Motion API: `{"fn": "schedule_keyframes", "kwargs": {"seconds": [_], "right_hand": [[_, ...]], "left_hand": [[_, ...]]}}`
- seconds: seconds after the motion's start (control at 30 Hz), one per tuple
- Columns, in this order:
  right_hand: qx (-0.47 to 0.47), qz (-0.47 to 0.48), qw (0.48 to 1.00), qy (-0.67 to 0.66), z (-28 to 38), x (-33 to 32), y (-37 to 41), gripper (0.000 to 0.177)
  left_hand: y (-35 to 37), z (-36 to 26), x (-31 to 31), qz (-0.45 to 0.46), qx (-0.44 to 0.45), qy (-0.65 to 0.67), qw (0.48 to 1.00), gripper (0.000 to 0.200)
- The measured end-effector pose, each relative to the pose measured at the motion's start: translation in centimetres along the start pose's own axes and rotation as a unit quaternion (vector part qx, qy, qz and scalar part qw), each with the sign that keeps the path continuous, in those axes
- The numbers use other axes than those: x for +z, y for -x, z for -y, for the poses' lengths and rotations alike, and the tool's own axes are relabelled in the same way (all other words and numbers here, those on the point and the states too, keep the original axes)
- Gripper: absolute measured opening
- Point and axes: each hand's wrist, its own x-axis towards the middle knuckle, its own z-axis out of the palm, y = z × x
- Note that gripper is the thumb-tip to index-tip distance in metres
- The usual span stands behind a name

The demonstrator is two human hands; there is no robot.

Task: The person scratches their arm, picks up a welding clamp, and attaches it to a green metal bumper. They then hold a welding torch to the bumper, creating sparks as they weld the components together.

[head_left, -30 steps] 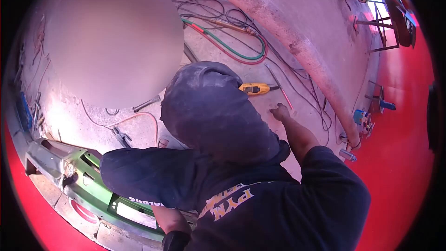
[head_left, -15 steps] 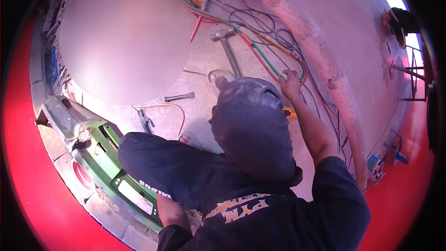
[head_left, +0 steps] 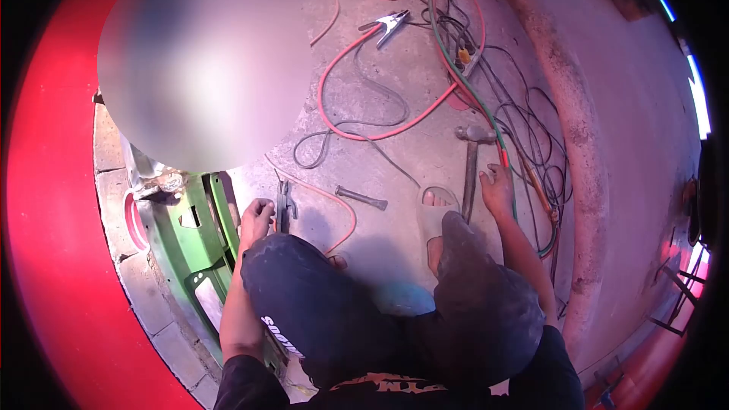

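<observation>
Near the right hand (head_left: 497, 191), a hammer (head_left: 471, 171); on trousers (head_left: 315, 300), white "DOS" (head_left: 276, 329).

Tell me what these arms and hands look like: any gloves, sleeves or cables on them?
They're a person's. The left hand and right hand show no gloves. Dark, short sleeves leave the forearms bare, with no visible watch or attached cables. I can't see any markings on the sleeves.
</observation>
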Motion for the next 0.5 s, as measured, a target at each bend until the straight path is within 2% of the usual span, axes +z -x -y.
{"fn": "schedule_keyframes", "kwargs": {"seconds": [0.03, 0.07, 0.1, 0.17, 0.2, 0.3, 0.4, 0.47, 0.5], "right_hand": [[0.011, 0.001, 1.000, -0.014, 0.3, 0.2, 0.2, 0.038], [-0.004, -0.015, 1.000, 0.001, 0.3, 0.6, 0.8, 0.038], [-0.021, -0.032, 0.999, 0.015, 0.3, 0.8, 1.3, 0.037], [-0.054, -0.019, 0.998, 0.035, 0.1, -0.2, 3.0, 0.037], [-0.031, -0.007, 0.999, 0.032, 0.1, -1.0, 3.9, 0.036], [0.057, 0.036, 0.997, 0.037, -1.9, -3.2, 6.2, 0.036], [0.101, 0.011, 0.994, 0.045, -3.2, -4.7, 8.3, 0.034], [0.127, 0.023, 0.989, 0.072, -4.9, -5.6, 9.9, 0.033], [0.128, 0.030, 0.988, 0.079, -5.6, -5.5, 10.0, 0.032]], "left_hand": [[-1.4, -5.9, -0.7, -0.011, 0.047, -0.062, 0.997, 0.031], [-4.5, -8.8, -0.7, -0.012, 0.154, -0.102, 0.983, 0.032], [-6.6, -13.6, -0.3, -0.009, 0.210, -0.172, 0.962, 0.035], [-11.7, -21.4, 2.0, 0.036, 0.264, -0.257, 0.929, 0.046], [-14.5, -24.1, 4.3, 0.016, 0.331, -0.270, 0.904, 0.049], [-22.7, -31.6, 12.7, -0.004, 0.393, -0.333, 0.857, 0.064], [-28.8, -37.0, 20.7, -0.101, 0.373, -0.331, 0.861, 0.091], [-31.1, -38.1, 24.4, -0.159, 0.326, -0.319, 0.876, 0.107], [-32.1, -37.6, 25.8, -0.150, 0.271, -0.336, 0.889, 0.112]]}}
